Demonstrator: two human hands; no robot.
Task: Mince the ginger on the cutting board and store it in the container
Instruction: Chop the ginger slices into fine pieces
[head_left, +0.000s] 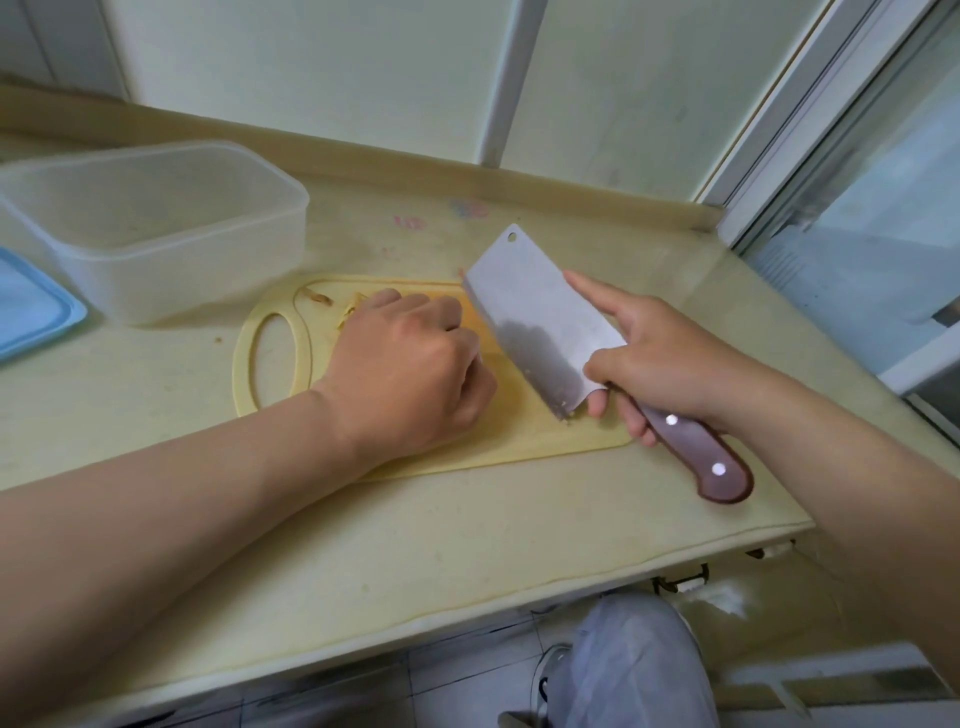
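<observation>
1. Far left: blue lid (31, 306) lying on the desk (415, 530), just beside the open container (156, 228); nothing to be made out inside through its cloudy walls. Leave both where they are until the mincing is finished.
2. Cutting board (270, 364) just in front of the container, ring handle to the left. Pale shreds of ginger (352, 310) on its far side, touching the left hand; more probably hidden under the hand.
3. Left hand (410, 364) resting on the board, knuckles up, fingers curled under; whether anything is pinched beneath cannot be told. Keep the fingertips tucked back so that only the knuckles meet the blade.
4. Cleaver (535, 322) tilted, heel down on the board, tip raised, right beside the left knuckles; bits stuck near the heel. Rock it in short strokes, lift it no higher than the knuckles, and gather the pile often.
5. Right hand (660, 353) gripping the cleaver where handle meets blade, forefinger stretched along the steel. Hold firm; watch the thumb by the heel.
</observation>
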